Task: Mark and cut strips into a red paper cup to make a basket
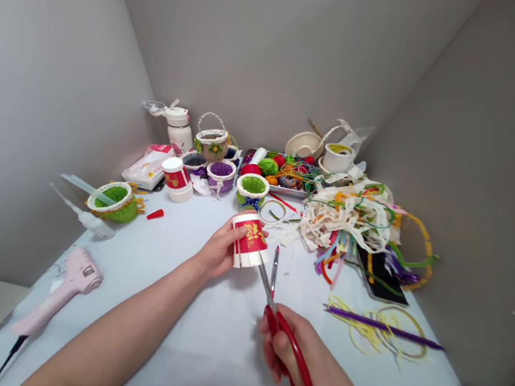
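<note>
My left hand (222,245) is wrapped round a red and white paper cup (250,241), held upside down above the middle of the table. Several slits run up from the cup's lower rim. In my right hand (296,350) is a pair of scissors with red handles (303,373), fingers through the loops. Its blades reach the cup's rim at the right of the slits. Just behind the scissors lies a pen (275,265) on the table. A small green basket with a white rim (252,189) stands beyond the cup.
At left lie a pink glue gun (61,294) and a green basket (116,203). Another paper cup (176,179) stands behind. A tray of yarn balls (268,166) sits at the back. To the right are heaped lace trims (340,216), a phone (382,276) and a purple crochet hook (386,328).
</note>
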Demonstrator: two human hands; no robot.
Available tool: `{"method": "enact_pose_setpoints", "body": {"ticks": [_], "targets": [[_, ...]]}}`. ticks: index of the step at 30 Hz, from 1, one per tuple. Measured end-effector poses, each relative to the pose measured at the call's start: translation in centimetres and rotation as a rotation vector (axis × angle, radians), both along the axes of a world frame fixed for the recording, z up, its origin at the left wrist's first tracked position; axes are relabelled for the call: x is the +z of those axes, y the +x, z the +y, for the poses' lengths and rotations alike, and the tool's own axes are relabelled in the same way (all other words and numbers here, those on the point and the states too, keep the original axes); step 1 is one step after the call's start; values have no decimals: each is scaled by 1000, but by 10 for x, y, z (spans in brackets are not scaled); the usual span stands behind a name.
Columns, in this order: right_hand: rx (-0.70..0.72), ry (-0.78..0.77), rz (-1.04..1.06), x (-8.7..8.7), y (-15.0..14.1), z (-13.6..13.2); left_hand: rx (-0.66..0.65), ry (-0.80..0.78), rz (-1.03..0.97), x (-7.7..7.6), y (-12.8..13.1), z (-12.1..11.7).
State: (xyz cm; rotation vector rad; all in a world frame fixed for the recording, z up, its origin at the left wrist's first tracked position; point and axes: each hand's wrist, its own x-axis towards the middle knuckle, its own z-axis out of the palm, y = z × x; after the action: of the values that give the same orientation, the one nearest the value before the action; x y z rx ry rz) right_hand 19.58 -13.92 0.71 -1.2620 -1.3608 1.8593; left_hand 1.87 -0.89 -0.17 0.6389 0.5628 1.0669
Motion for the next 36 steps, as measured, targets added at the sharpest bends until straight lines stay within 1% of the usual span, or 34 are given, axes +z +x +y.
{"method": "enact_pose_setpoints", "body": {"ticks": [8,19,26,36], "targets": [[-4,4,-11,3,-1,1,-14,-10,3,0,2,-2],[-13,-5,-28,5,-2,1,-2,-17,28,2,3,-5],[-11,-9,-26,3,-1,0,6,-27,30,3,4,-5],[-5,-2,-17,5,-1,0,-1,-24,33,2,3,-5]]}}
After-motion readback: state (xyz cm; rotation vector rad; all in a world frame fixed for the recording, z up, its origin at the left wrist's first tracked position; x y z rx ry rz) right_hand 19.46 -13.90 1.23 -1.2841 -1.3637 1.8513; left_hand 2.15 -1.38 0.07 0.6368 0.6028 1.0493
